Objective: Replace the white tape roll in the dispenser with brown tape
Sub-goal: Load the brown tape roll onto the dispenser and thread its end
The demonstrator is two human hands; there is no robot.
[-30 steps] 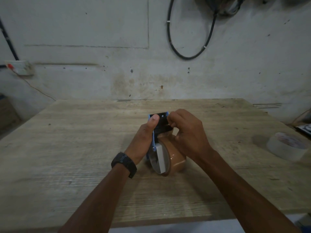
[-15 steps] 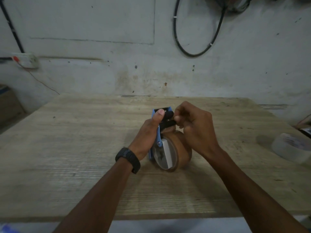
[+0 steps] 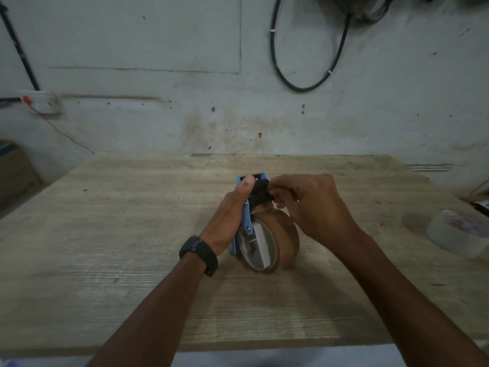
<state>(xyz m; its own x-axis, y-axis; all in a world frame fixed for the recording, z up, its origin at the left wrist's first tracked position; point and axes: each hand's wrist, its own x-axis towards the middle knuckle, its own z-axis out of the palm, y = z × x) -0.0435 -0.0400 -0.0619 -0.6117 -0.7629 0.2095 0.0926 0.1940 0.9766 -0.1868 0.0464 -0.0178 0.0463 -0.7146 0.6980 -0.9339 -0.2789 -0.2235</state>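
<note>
A blue tape dispenser [image 3: 246, 221] stands mid-table with a brown tape roll [image 3: 284, 238] mounted on its white hub. My left hand [image 3: 230, 215] grips the dispenser's blue frame, thumb up near the serrated cutter at the top. My right hand [image 3: 309, 205] has curled fingers pinching at the black part below the cutter, where the brown tape's end leads up; the tape end itself is hidden by the fingers. The white tape roll [image 3: 457, 231] lies flat on the table at the far right, apart from both hands.
The wooden table [image 3: 119, 247] runs back to a stained wall. A black cable loop [image 3: 304, 86] hangs on the wall and a wall socket [image 3: 42, 102] sits at left. A cardboard box [image 3: 13, 168] stands off the table's left side.
The hands and dispenser keep nearly the same pose. My right hand's fingers have shifted slightly at the black part under the cutter; the view has tilted a little.
</note>
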